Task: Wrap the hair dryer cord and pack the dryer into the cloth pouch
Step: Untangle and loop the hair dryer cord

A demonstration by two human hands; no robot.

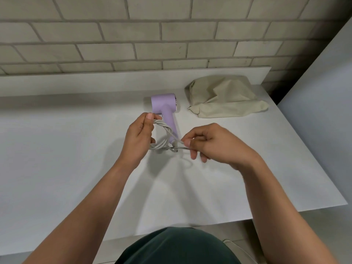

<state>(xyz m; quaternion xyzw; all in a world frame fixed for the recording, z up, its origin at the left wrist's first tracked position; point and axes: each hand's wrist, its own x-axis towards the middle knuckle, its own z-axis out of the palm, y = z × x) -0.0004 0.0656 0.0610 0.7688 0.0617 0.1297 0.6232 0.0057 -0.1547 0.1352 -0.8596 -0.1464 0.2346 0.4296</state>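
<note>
A lilac hair dryer [165,108] lies on the white table [66,149], head toward the wall, handle pointing at me. Its grey cord [162,138] is gathered into a coil of several loops just left of the handle. My left hand [140,139] grips the coil, thumb on top. My right hand [211,142] pinches a free stretch of the cord near the handle's end, pulled across the coil's lower side. A beige cloth pouch [222,99] lies crumpled to the right of the dryer, apart from both hands.
A grey brick wall [133,35] stands behind the table with a low white ledge [114,80] along it. The table's right edge [312,159] runs diagonally beside a pale wall panel [327,111]. My dark green shirt shows at the bottom.
</note>
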